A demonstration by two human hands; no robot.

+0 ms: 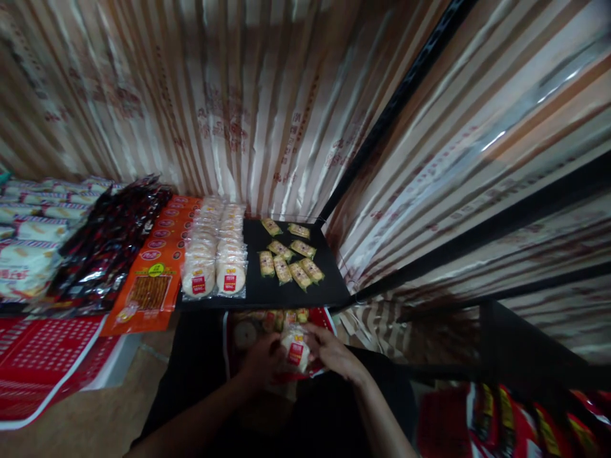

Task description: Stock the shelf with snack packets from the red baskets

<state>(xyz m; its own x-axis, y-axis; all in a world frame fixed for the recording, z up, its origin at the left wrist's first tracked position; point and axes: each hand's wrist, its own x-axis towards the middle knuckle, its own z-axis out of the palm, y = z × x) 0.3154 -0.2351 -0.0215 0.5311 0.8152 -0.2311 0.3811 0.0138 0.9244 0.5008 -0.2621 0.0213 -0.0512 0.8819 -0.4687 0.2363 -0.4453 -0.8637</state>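
Observation:
Between my two hands is a clear packet of round white rice crackers with a red label. My right hand is closed on the packet's right edge. At its left edge, my left hand has its fingers curled against the wrapper, partly in shadow. Beneath them, in front of my lap, is a red basket with a pale rim and more wrapped snacks inside. On the black shelf just beyond, similar cracker packets stand in two rows. Several small yellow-wrapped snacks lie loosely to their right.
Left along the shelf are orange pretzel-stick bags, dark glossy packets and white snack packs. A red perforated basket sits below them. Black shelf posts and striped sheeting enclose the back. Red bags sit lower right.

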